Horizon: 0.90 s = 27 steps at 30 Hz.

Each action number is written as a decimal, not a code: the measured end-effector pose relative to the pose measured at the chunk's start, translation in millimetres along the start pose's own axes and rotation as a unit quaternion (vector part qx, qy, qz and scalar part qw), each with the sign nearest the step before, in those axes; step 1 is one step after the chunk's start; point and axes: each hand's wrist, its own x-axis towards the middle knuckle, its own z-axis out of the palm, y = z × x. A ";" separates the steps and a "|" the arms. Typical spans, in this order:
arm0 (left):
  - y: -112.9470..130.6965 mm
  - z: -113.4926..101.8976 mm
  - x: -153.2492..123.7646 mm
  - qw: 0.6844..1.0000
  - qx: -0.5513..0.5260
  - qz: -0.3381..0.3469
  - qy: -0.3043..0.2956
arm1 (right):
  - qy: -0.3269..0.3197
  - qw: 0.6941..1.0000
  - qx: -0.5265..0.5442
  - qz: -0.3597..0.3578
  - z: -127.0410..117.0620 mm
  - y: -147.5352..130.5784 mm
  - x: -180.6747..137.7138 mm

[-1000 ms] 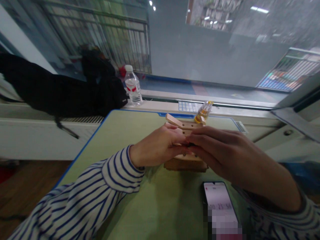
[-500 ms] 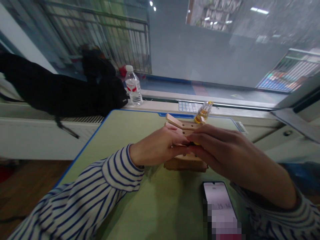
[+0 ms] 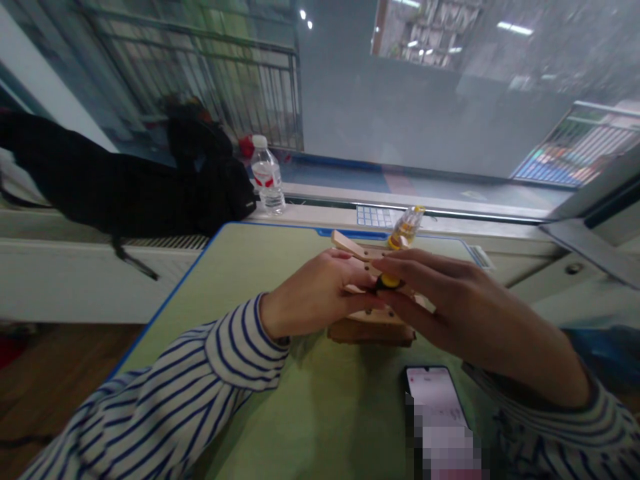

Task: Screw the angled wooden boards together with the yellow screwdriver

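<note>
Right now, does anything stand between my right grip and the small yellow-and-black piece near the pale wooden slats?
Nothing visible stands between them: the right grip reaches above and below the small yellow-and-black piece, though firm contact is unclear. The left grip is at the piece's dark left end, not in between.

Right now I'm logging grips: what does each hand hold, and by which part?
Right hand: a small yellow-and-black piece, pinched at its edges. Left hand: at the perforated wooden frame; whether it holds anything cannot be told.
</note>
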 end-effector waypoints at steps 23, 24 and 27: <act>-5.0 1.1 3.1 0.994 -0.077 0.067 -0.025 | -0.024 0.999 -0.033 -0.015 -0.5 -4.2 -1.3; -5.6 1.1 2.6 0.995 -0.074 0.063 -0.027 | -0.023 0.999 -0.033 -0.012 -0.5 -4.5 -1.2; -5.8 0.5 0.4 0.997 -0.053 0.045 -0.031 | -0.025 0.999 -0.038 -0.006 -0.9 -4.0 -1.7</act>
